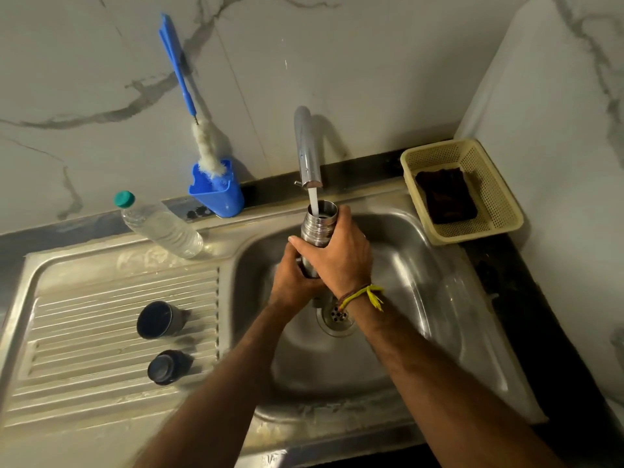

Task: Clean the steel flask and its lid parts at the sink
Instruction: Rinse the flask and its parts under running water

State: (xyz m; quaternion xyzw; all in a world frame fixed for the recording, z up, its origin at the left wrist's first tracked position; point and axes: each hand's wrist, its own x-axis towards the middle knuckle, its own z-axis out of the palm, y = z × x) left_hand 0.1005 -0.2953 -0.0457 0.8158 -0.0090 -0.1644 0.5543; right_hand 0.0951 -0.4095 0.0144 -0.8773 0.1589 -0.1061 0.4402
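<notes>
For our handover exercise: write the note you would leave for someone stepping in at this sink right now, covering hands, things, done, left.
Both hands grip the steel flask: right hand round its upper body, left hand lower down. It stands upright over the sink basin, mouth under the running tap, filling. The cup lid and inner stopper sit on the drainboard, apart. The bottle brush stands in its blue holder; a scrub pad lies in the basket.
Done: flask opened, filling.
Left: scrub, rinse flask, wash lid parts.

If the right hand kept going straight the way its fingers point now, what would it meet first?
The right hand grips the flask, fingers pointing up-left. Beyond their tips the line probably meets the sink wall, then the clear plastic bottle; depth is uncertain.
</notes>
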